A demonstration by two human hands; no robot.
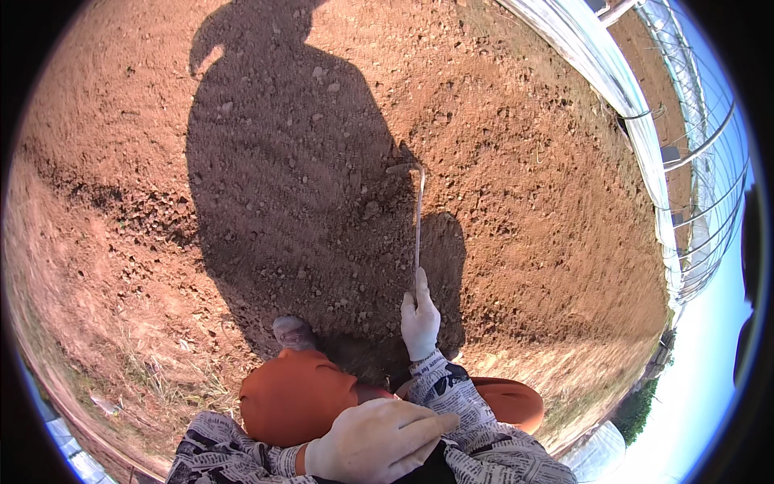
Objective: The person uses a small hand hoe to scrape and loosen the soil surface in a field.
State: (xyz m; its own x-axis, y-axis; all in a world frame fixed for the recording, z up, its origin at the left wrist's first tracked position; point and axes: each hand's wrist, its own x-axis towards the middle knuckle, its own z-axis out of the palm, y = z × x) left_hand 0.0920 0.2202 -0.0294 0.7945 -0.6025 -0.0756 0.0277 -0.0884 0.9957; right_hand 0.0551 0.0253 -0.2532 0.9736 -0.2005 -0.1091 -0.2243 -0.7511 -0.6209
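Note:
My right hand [420,323], in a white work glove, grips the near end of a slim hand hoe [418,224]. Its shaft points away from me, and the short bent head [401,169] rests at the brown soil [338,242] inside my shadow. My left hand [372,438], gloved too, lies low in front of my body beside my right forearm. Its fingers are stretched out close together, and the palm side is hidden. Between the hands and the ground are my bent knees in orange trousers [296,396].
Loose clods and small stones cover the ground. Dry grass [205,384] grows at the lower left. Along the right runs a rolled white plastic sheet [629,100], with metal greenhouse hoops [713,206] beyond it. My boot [293,331] stands on the soil by the left knee.

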